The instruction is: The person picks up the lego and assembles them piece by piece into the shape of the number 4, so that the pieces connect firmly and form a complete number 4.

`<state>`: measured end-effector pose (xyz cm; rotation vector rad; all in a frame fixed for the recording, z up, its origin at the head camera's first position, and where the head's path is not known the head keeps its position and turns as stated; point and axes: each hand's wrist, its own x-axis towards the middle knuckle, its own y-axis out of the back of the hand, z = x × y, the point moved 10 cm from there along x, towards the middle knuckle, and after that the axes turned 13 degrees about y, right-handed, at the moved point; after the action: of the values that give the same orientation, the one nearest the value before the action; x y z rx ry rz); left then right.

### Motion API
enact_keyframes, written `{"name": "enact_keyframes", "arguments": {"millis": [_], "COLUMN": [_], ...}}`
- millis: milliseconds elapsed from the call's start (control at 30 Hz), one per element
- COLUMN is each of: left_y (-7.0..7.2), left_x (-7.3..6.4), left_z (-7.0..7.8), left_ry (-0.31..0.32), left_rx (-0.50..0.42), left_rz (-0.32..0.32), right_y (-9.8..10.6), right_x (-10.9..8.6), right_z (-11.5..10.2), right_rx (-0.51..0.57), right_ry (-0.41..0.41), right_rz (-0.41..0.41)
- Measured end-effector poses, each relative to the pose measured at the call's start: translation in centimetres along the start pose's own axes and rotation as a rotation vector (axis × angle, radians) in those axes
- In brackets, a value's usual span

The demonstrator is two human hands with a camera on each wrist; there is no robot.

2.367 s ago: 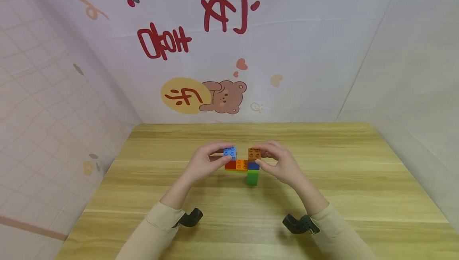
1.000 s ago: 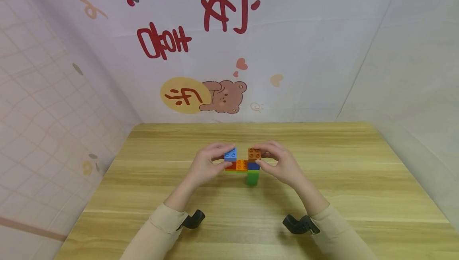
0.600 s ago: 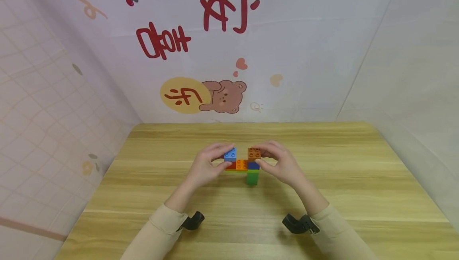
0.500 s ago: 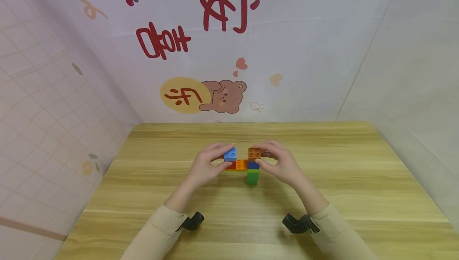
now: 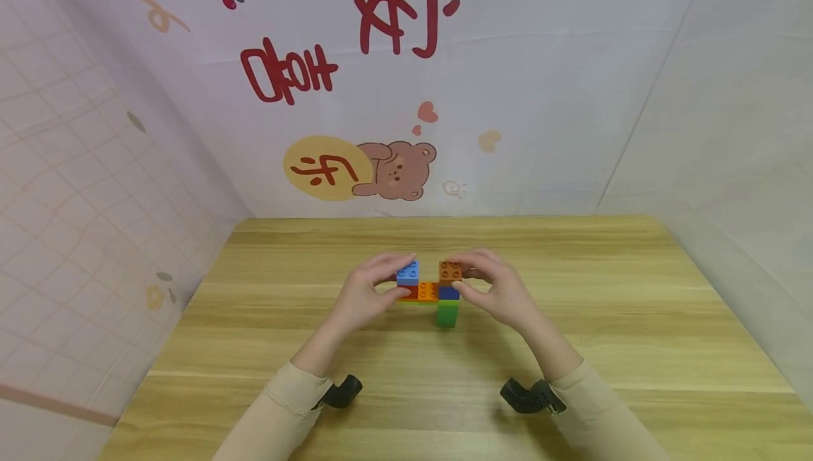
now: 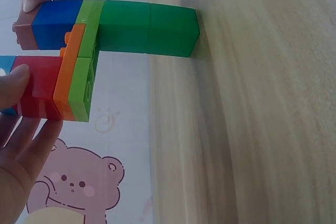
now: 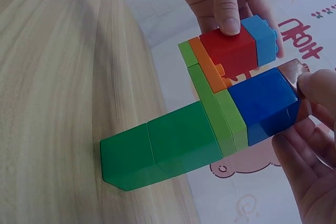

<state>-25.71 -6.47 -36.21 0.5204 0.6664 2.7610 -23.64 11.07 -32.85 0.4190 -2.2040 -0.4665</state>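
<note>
A toy building-brick structure stands on the table on a column of green bricks (image 7: 184,137). Light-green plates (image 7: 210,103) top the column, and an orange plate (image 5: 428,291) reaches out to the left above them. On the orange plate sits a red brick (image 6: 41,90), with a light blue brick (image 5: 408,274) on top. To the right, a dark blue brick (image 7: 262,100) carries a brown brick (image 5: 450,272). My left hand (image 5: 365,291) pinches the red brick, thumb in front. My right hand (image 5: 498,290) holds the brown brick between thumb and fingers, some fingertips hidden.
The wooden table (image 5: 406,404) spreads around the structure. Behind it hangs a white cloth backdrop (image 5: 540,80) with red writing and a printed bear (image 5: 403,171). Black wrist mounts (image 5: 343,392) sit on both forearms.
Since the earliest frame, my left thumb has slid down from the light blue brick to the red one, and the left forearm has shifted slightly right. My right hand and the structure look unmoved.
</note>
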Motion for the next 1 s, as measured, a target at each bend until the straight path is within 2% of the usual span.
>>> {"name": "enact_keyframes", "arguments": {"millis": [133,300,633,867,1000], "left_y": [0.2,0.2,0.1,0.0,0.0], "left_x": [-0.1,-0.1,-0.1,-0.1,-0.1], "left_z": [0.4,0.6,0.2,-0.5,-1.0], "left_ry": [-0.019,-0.038,-0.007,0.039,0.073], "left_rx": [0.033,0.027,-0.007,-0.107,-0.176], "left_rz": [0.019,0.025,0.029,0.008,0.01], "right_y": [0.0,0.0,0.0,-0.3,-0.3], "right_x": [0.0,0.0,0.0,-0.5,-0.8], "right_z": [0.0,-0.1,0.2,0.8,1.0], "right_rx": [0.004,0.009,0.006,0.033,0.047], "right_ry": [-0.002,0.004,-0.011,-0.047,-0.039], "right_rz": [0.001,0.003,0.006,0.025,0.045]}}
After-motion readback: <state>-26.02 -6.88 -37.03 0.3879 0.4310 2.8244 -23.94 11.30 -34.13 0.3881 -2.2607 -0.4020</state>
